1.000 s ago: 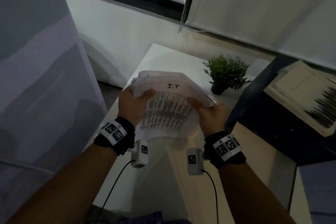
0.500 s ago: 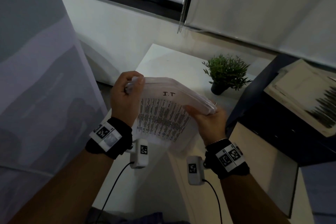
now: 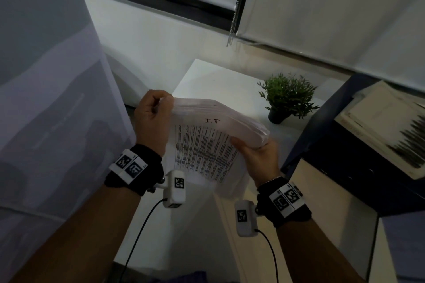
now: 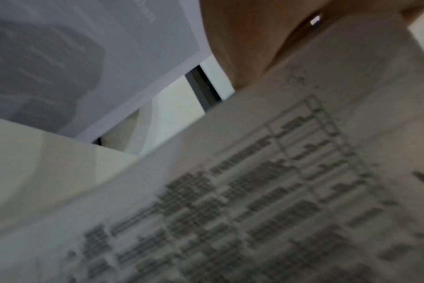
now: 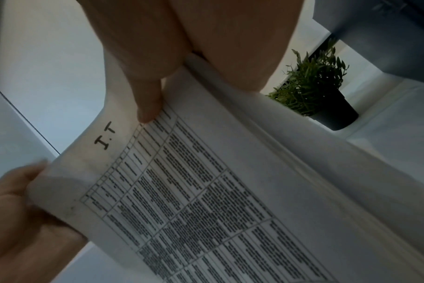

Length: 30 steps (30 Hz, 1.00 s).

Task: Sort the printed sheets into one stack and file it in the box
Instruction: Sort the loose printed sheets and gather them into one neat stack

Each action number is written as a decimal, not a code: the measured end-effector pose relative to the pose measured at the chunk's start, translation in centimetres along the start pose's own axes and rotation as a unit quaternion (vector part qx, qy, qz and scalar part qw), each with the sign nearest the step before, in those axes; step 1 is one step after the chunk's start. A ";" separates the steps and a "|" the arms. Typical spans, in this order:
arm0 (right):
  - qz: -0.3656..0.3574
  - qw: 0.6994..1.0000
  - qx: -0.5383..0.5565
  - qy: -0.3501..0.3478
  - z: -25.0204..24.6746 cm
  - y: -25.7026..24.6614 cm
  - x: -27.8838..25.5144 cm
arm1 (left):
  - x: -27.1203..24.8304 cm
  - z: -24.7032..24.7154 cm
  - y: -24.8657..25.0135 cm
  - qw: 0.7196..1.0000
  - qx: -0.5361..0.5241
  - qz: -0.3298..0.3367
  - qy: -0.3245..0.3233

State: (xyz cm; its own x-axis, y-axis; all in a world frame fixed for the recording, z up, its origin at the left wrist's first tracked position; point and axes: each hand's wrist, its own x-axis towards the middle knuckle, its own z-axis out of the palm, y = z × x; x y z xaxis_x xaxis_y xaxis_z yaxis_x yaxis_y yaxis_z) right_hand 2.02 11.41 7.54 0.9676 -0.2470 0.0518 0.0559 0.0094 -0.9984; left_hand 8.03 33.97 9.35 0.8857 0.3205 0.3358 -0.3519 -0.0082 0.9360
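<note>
A thick stack of printed sheets (image 3: 207,140) hangs in the air above the white table (image 3: 207,76), its top page showing a dense table and a handwritten "I.T". My left hand (image 3: 153,117) grips the stack's far left corner with fingers curled over the top edge. My right hand (image 3: 255,154) holds the right edge, thumb on the top page and fingers underneath. In the right wrist view the thumb presses the sheets (image 5: 206,191) beside the "I.T" mark. The left wrist view shows the blurred page (image 4: 254,191) close up. At the right stands a dark blue box (image 3: 322,156) with papers in it.
A small potted plant (image 3: 285,99) stands on the table just beyond the stack. A tall pale panel (image 3: 46,99) rises at the left, close to my left hand. Closed blinds (image 3: 322,7) cover the window behind. Papers (image 3: 386,131) lie on top of the blue box.
My left hand has slid from the stack's near left edge up to its far left corner and curled over it. The stack has tipped up and shifted slightly left. The right hand keeps its hold.
</note>
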 end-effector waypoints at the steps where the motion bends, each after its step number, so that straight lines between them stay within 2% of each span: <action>1: -0.001 1.000 0.000 -0.001 0.0 0.1 0.1 | 0.1 -0.4 -0.6 0.999 -0.014 -0.007 -0.040; 3: 0.012 1.000 0.001 0.005 -0.1 0.0 0.4 | -0.1 -1.0 -2.2 0.990 -0.036 -0.061 -0.124; 5: 0.025 1.000 -0.001 0.018 -0.2 -0.4 0.9 | -0.8 -0.7 -2.6 0.981 0.026 -0.114 -0.157; 7: 0.011 0.999 -0.002 0.036 -0.1 -1.1 1.2 | -1.4 0.4 -2.1 0.985 0.081 -0.102 -0.116; 10: -0.039 0.998 0.027 0.034 -0.3 -1.5 1.3 | -1.8 1.0 -1.7 0.997 0.054 -0.055 -0.016; 12: -0.054 0.998 0.009 0.032 -0.4 -0.9 1.1 | -2.0 0.7 -2.7 0.998 0.013 -0.054 -0.038; 14: -0.034 0.999 -0.025 0.013 -0.2 0.3 1.0 | -2.8 0.2 -4.2 0.994 0.012 -0.075 -0.084; 18: -0.001 0.998 -0.052 0.027 0.0 2.5 1.5 | -3.6 -0.3 -6.1 0.987 0.003 -0.137 -0.079; 22: 0.067 0.996 -0.037 0.042 0.1 4.2 1.7 | -4.6 -0.5 -7.4 0.973 0.058 -0.194 -0.106; 24: 0.078 0.995 -0.040 0.041 0.1 4.6 1.7 | -4.8 -0.7 -7.3 0.968 0.079 -0.211 -0.113; 26: 0.082 0.995 -0.033 0.037 -0.1 4.7 1.6 | -4.5 -0.8 -6.2 0.970 0.080 -0.197 -0.115; 30: 0.092 0.995 -0.027 0.042 -0.2 4.5 1.6 | -2.8 -0.2 -3.6 0.989 0.045 -0.111 -0.090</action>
State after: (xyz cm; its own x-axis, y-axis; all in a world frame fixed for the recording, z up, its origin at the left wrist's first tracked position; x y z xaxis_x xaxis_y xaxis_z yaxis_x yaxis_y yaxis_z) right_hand 3.79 10.88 3.12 0.9363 -0.3255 -0.1317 -0.1357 0.0104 -0.9907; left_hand 6.77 33.33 5.00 0.9802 0.1510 0.1278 -0.1227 -0.0430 0.9915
